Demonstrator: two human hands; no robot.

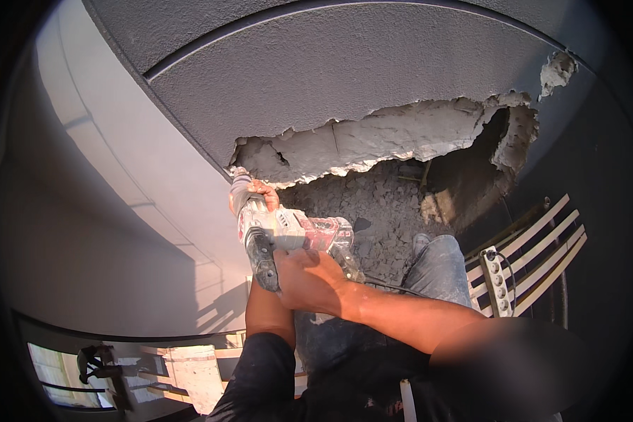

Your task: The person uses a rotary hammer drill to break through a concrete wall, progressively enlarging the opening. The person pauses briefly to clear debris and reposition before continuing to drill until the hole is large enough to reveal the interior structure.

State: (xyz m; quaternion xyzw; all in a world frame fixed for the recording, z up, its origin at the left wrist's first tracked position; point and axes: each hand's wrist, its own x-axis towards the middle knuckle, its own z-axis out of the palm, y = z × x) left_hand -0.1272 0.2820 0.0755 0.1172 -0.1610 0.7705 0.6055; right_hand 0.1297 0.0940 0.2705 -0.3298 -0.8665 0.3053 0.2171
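Snugly, left fingers (268,195) wrap the nose (240,188) of the power tool (290,229), right fingers (289,266) clamped at its black handle (261,259).

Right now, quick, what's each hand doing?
Left hand: closed around the front of the power tool.
Right hand: closed, gripping the same power tool.

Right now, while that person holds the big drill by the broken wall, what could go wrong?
The bare left hand is around the front of the rotary hammer, close to the broken wall, so a slip could scrape or pinch its fingers. The wall's jagged edge might crumble and drop chips near that hand. The rubble by the person's jeans looks loose, so a step there might slide.
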